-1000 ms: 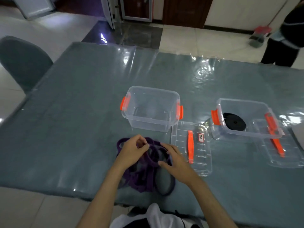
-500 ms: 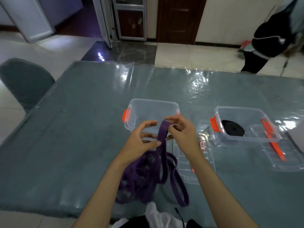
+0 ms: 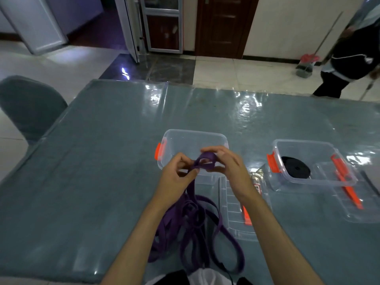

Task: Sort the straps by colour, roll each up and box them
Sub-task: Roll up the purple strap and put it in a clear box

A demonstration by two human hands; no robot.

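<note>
Two hands, the left hand point(image 3: 176, 177) and right hand point(image 3: 228, 167), pinch the purple strap point(image 3: 203, 163) into a first coil above the near box point(image 3: 193, 138), its slack trailing down to the surface point(image 3: 92, 171).

You sat in what looked like home dining room: table point(image 3: 102, 161) under clear plastic cover, padded chair point(image 3: 28, 108) at 10 o'clock, glossy tiled floor point(image 3: 236, 73), wooden door point(image 3: 222, 25) at 12, broom point(image 3: 308, 60) at 2.
</note>
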